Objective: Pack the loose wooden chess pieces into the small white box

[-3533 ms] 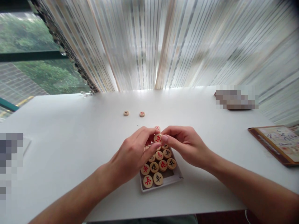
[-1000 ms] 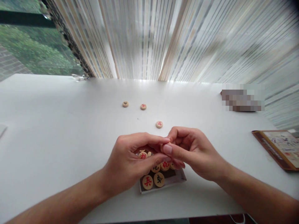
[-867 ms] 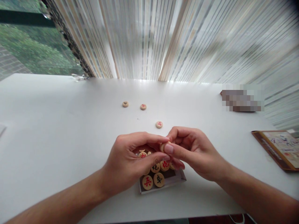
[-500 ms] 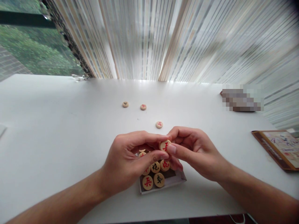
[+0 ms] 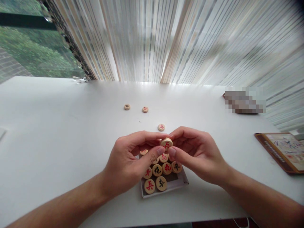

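Between my two hands is a round wooden Chinese chess piece (image 5: 166, 143) with a red character, held just above a shallow box (image 5: 177, 184). My left hand (image 5: 133, 160) pinches it from the left with thumb and fingers. From the right, the thumb and fingers of my right hand (image 5: 199, 155) grip the same piece. Several chess pieces with red or black characters lie in rows in the box, among them a black-marked piece (image 5: 161, 183) and a red-marked piece (image 5: 149, 186) in the nearest row. My left hand hides part of the box's far left side.
Beyond my hands, a red-marked piece (image 5: 161, 127), another red-marked piece (image 5: 145, 109) and a black-marked piece (image 5: 127, 107) lie on the white table (image 5: 59, 126). A brown-edged flat picture box (image 5: 282, 152) lies at the right. A striped curtain (image 5: 142, 41) hangs behind.
Both hands have risen slightly, and the held piece has turned so its red character stands more upright towards me. More pieces in the box now show below my fingers.
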Demonstrator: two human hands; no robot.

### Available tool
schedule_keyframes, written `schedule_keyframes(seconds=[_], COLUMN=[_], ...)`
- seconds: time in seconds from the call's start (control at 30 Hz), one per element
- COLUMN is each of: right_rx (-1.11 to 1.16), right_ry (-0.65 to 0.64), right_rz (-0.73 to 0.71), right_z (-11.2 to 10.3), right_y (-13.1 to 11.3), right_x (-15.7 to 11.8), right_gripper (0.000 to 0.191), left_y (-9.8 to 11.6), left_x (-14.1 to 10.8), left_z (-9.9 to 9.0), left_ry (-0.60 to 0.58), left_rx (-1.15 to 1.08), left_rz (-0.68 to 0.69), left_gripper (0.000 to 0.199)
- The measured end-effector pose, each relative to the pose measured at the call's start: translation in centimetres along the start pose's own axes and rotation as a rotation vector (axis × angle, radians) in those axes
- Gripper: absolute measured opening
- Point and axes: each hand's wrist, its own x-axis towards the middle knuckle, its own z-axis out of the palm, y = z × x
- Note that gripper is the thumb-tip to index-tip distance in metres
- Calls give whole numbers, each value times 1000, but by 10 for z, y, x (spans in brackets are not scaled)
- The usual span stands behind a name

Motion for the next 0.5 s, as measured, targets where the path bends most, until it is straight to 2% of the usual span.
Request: schedule_keyframes(seconds=[0.1,0.2,0.33,0.5], right_rx=[-219,-321,-355,-381], right_ry=[60,90,64,46], right_rz=[-159,-273,-340,-358], right_z=[-1,-3,-4,-6], right_y=[6,10,11,11], right_x=[-1,-2,-1,1], right_gripper=[17,24,30,29], left_y=[-3,-3,-3,-2], left_x=[1,2,3,3], left_z=[0,0,0,-1], left_ry=[38,55,68,51], left_rx=[13,28,21,-17], left_rz=[14,16,3,-22], left_gripper=[25,25,23,21])
